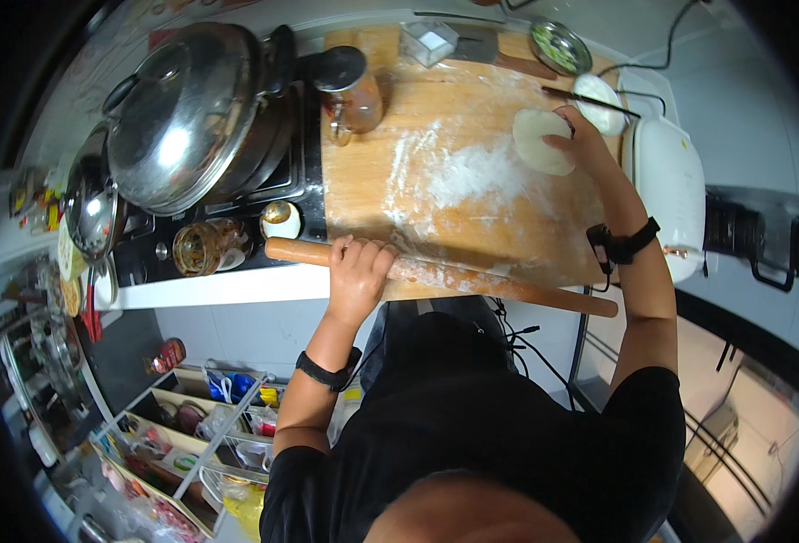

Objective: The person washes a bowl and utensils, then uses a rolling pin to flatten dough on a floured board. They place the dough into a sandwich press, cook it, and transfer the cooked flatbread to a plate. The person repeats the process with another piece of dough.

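Note:
My left hand [360, 282] is wrapped around a long wooden rolling pin [481, 279] toward its left end. The pin is dusted with flour and lies at a slant along the near edge of a wooden board [362, 190]. At the board's right side, my right hand [584, 146] pinches the edge of a round, flat dough wrapper [535, 141] between thumb and fingers. Whether the wrapper touches the board cannot be made out. Loose white flour [474, 175] is spread over the middle of the board.
Left of the board, a large lidded steel pot [182, 129] stands on the black stove [148, 254] near an open glass jar [199, 248]. A glass jug [358, 102], a cleaver [477, 46], a bowl of chopped greens [561, 47] and a white bowl [599, 102] line the back.

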A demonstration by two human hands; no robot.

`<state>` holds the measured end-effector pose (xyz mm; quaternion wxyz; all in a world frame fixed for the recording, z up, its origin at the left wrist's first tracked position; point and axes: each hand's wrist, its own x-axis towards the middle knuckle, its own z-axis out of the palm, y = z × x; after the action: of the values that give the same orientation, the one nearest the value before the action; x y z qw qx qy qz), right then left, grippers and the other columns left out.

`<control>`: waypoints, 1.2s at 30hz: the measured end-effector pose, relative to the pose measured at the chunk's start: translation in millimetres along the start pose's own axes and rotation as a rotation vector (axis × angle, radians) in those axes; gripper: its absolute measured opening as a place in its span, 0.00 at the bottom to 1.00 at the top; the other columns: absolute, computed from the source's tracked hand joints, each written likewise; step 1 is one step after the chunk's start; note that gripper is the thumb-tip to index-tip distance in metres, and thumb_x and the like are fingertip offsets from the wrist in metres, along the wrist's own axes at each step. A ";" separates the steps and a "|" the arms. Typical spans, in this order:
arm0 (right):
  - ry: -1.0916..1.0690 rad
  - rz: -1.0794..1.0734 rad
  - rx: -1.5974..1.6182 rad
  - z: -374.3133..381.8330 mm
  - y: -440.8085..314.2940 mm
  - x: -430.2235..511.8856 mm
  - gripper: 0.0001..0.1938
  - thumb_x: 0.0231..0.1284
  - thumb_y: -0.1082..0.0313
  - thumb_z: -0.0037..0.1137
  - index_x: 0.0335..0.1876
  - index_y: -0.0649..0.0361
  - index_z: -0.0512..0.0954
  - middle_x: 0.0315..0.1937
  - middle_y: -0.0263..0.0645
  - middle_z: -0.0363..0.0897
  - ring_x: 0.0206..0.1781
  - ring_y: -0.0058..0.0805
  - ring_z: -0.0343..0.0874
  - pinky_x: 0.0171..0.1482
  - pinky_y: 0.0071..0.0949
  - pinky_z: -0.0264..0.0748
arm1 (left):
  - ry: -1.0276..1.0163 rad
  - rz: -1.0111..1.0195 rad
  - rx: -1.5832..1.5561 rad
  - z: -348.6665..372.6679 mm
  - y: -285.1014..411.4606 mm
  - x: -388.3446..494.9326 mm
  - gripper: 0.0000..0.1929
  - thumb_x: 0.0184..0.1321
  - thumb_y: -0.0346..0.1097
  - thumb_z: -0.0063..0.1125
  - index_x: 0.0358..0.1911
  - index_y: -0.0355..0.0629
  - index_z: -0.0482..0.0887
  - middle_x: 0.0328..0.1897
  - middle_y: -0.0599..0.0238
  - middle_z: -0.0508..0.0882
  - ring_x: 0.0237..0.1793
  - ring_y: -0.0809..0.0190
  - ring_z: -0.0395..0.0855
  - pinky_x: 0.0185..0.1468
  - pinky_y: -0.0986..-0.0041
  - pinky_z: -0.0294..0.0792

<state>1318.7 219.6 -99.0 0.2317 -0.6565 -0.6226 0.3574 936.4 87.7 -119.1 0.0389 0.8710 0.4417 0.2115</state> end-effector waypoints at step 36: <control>-0.350 -0.705 -0.603 159.4 -0.5 -35.1 0.36 0.64 0.48 0.41 0.70 0.61 0.47 0.72 0.44 0.38 0.74 0.36 0.39 0.72 0.37 0.36 | -0.069 0.092 -0.043 -21.0 -5.5 -42.0 0.10 0.44 0.30 0.55 0.34 0.48 0.78 0.33 0.71 0.78 0.37 0.63 0.76 0.50 0.65 0.63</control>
<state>1198.6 162.6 -193.9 0.0301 -0.3738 -0.9121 0.1659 901.9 55.5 -115.6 0.0628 0.8961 0.3951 0.1925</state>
